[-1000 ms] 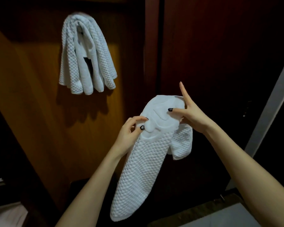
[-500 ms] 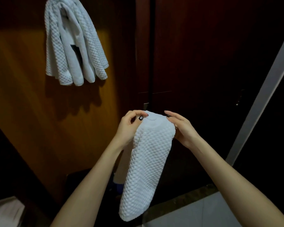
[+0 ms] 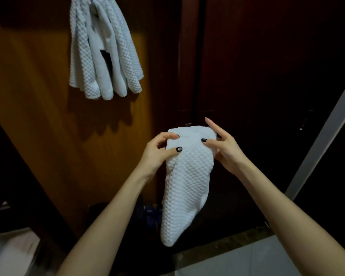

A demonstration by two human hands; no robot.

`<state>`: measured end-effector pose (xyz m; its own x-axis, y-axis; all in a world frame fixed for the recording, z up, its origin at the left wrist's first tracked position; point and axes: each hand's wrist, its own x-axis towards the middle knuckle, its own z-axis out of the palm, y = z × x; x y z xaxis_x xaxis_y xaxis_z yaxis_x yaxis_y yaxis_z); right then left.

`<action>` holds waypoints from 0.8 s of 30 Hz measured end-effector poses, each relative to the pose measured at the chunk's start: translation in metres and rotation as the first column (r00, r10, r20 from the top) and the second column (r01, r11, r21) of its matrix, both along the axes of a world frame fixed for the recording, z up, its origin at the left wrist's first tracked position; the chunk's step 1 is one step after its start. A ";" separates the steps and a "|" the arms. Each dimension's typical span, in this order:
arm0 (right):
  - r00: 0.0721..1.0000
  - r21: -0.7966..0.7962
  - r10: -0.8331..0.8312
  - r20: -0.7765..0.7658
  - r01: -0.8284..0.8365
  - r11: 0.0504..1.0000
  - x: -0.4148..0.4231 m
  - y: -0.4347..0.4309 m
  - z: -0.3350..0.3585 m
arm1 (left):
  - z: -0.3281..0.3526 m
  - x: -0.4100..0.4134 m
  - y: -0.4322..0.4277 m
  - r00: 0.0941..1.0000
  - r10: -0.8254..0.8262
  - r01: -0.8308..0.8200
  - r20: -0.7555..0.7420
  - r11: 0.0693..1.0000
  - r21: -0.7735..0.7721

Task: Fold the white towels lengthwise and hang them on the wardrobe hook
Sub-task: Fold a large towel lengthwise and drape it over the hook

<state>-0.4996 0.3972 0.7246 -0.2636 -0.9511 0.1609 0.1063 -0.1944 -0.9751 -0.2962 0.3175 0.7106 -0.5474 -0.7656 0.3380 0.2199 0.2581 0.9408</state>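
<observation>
A white waffle-weave towel (image 3: 185,188), folded into a long narrow strip, hangs down in front of me. My left hand (image 3: 157,154) pinches its top left corner between thumb and fingers. My right hand (image 3: 225,148) grips the top right corner with the thumb on the front, and the forefinger points up. Several white towels (image 3: 102,52) hang bunched at the upper left against the orange-brown wardrobe panel (image 3: 48,116); the hook under them is hidden.
Dark wardrobe doors (image 3: 267,76) fill the background behind my hands. A pale frame strip (image 3: 325,136) runs diagonally at the right. Light floor tiles (image 3: 247,259) show at the bottom right, a white cloth (image 3: 6,253) at the bottom left, and dark blue objects (image 3: 151,214) low down.
The loose flap on the towel's right side has been folded in, leaving one narrow strip. Both hands dropped lower and came closer together at the towel's top edge.
</observation>
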 end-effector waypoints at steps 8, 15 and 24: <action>0.994 -0.035 0.023 0.107 -0.020 0.999 -0.005 -0.003 0.007 | -0.005 0.007 0.004 0.974 -0.114 0.156 0.195 0.965 -0.212; 0.985 -0.070 0.121 0.121 -0.113 0.991 -0.004 -0.003 0.002 | 0.001 0.001 0.007 0.985 -0.094 0.113 0.145 0.985 -0.128; 0.977 -0.017 0.012 0.212 -0.009 1.000 0.001 0.012 -0.002 | 0.016 -0.011 -0.004 0.976 -0.122 0.152 0.179 0.975 -0.164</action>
